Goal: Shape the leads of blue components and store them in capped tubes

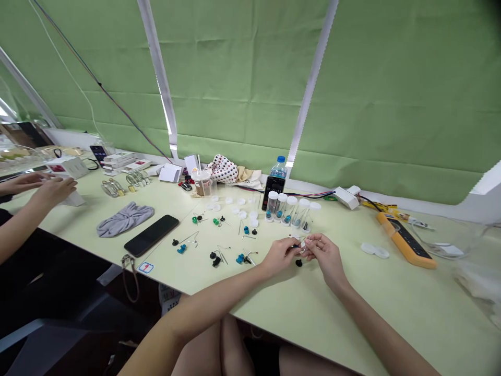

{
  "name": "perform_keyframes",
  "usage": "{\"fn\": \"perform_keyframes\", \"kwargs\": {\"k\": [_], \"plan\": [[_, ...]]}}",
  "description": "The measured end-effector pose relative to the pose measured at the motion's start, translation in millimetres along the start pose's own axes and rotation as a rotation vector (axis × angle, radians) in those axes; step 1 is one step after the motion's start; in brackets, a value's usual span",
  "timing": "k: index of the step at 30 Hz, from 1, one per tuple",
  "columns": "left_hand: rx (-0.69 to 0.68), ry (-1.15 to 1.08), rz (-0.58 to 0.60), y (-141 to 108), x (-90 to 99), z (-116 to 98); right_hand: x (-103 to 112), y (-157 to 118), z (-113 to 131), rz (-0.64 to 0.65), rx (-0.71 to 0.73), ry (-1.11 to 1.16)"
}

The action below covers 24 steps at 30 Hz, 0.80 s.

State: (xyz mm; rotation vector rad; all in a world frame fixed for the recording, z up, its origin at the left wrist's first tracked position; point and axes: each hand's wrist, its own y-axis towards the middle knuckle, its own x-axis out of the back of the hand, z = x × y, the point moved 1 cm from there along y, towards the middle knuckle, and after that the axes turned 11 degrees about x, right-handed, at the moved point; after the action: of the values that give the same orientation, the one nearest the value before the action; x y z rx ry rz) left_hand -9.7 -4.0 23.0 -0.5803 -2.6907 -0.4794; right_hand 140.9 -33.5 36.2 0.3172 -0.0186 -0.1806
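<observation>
My left hand (281, 255) and my right hand (325, 254) meet above the table, fingertips pinched close together. Small parts sit between them, partly covered by the fingers; a thin metal piece and something dark show, but their kind cannot be made out. Just below the fingers a black knob-like part (299, 263) lies on the table. To the left are small groups of parts: a blue piece (240, 258) beside bent wires, a black piece (216, 261), and another blue piece (181, 249). Behind my hands stand several clear tubes with white caps (291, 210), holding small blue and dark parts.
A phone (273, 189) showing a timer leans against a water bottle (279, 167). White caps (242, 214) lie behind the parts. At left are a black phone (152, 236), a grey cloth band (125, 219) and another person's hands (52, 187). An orange power strip (406, 239) lies right.
</observation>
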Motion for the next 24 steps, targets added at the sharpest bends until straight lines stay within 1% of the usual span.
{"fn": "perform_keyframes", "kwargs": {"k": [7, 10, 14, 16, 18, 21, 24], "plan": [[-0.050, 0.011, 0.031, -0.7, -0.5, 1.2, 6.0, 0.1, -12.6, 0.042, -0.186, 0.131], [-0.054, 0.008, 0.060, -1.2, 0.0, -1.0, 7.8, 0.5, -17.2, 0.064, -0.232, 0.175], [-0.013, -0.066, 0.075, -1.7, 0.4, -3.5, 7.0, -0.2, -19.1, 0.103, -0.254, 0.179], [0.023, -0.127, 0.073, -1.8, -0.1, -3.1, 5.7, -0.8, -18.3, 0.107, -0.226, 0.133], [0.058, -0.201, 0.074, -1.5, -0.8, -1.8, 5.0, -0.9, -17.0, 0.081, -0.158, 0.051], [0.091, -0.332, 0.094, -0.4, -1.6, 0.1, 5.0, 0.0, -14.4, 0.051, 0.020, -0.114], [0.125, -0.424, 0.100, 1.3, -1.2, 2.1, 4.5, 0.1, -10.8, 0.116, 0.210, -0.253]]}}
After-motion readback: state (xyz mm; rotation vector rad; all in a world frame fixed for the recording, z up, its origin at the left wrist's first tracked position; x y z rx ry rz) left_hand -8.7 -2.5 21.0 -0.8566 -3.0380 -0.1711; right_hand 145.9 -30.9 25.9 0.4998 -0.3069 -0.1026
